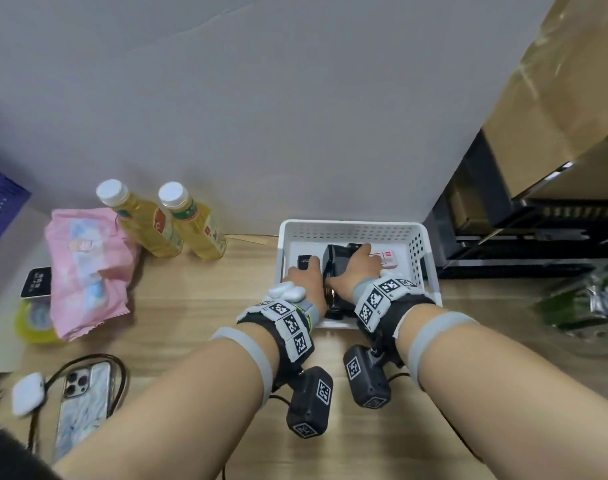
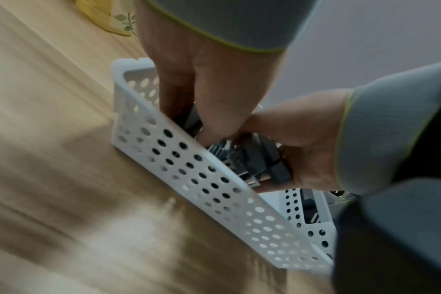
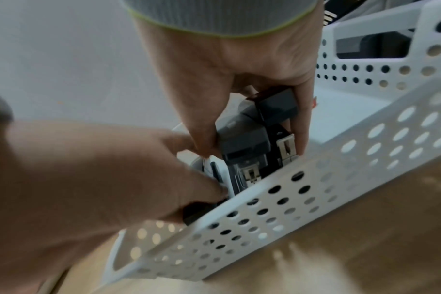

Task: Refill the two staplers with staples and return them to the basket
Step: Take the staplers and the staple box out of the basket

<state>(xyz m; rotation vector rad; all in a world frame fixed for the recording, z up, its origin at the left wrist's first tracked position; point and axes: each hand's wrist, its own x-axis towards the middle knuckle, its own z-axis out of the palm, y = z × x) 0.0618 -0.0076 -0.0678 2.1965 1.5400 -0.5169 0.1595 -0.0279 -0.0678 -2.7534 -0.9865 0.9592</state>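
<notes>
Both hands reach into the white perforated basket point(image 1: 358, 227) on the wooden tabletop point(image 1: 198, 327), forearms side by side, wrist rigs nearest the camera. Left hand point(image 1: 306, 280) sits at the basket's left part, fingers curled down onto a small black item point(image 1: 304, 262); whether it truly grips it, cannot tell. Right hand point(image 3: 229, 83) clamps two dark staplers point(image 3: 258, 135) together, thumb on one flank, fingers on the other, metal rear ends poking toward the near basket wall. Staplers lie inside the basket, long axis running near-to-far, directly under the right hand, so right is the nearer hand for lifting them out; judged as the pickup stage, refill not begun. Stapler bodies look hard matte plastic with shiny steel channels; the basket is rigid plastic with round holes. Pink staple box point(image 1: 385, 255) lies just beyond the right fingers. Farther left: a phone point(image 1: 84, 403), pink packet point(image 1: 88, 271), two yellow drink bottles point(image 1: 171, 223).
</notes>
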